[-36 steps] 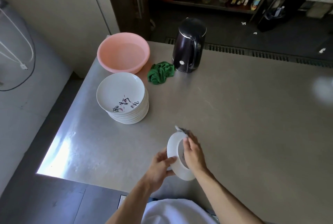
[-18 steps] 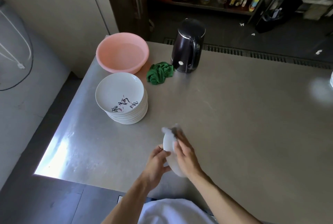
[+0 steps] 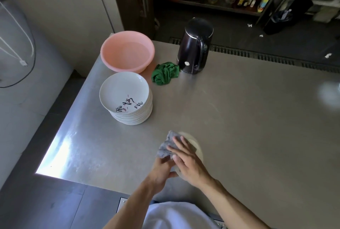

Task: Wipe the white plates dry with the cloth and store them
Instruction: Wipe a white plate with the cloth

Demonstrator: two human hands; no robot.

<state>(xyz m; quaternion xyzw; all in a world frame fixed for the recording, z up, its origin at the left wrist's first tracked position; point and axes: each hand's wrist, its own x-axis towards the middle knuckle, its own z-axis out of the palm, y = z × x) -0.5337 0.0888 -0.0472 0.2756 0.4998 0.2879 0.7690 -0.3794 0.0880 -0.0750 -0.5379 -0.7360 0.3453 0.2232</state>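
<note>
The plate (image 3: 196, 145) is white and blurred, held low over the table (image 3: 239, 118) near its front edge. Only a pale arc of rim shows on the far right. The rest is hidden behind the right hand (image 3: 187, 162) and the bunched grey cloth (image 3: 165, 147). The right hand lies flat, fingers straight and spread, pressing the cloth onto the plate. The left hand (image 3: 161, 171) grips the plate's near-left edge, fingers curled up and thumb below, with cloth over its fingertips. I cannot tell whether the plate touches the table. Farther left stands the stack (image 3: 128, 100) of white plates, the top one bearing black writing. Behind it are a pink basin (image 3: 127, 52), a green rag (image 3: 165, 73) and a dark kettle (image 3: 195, 46).
</note>
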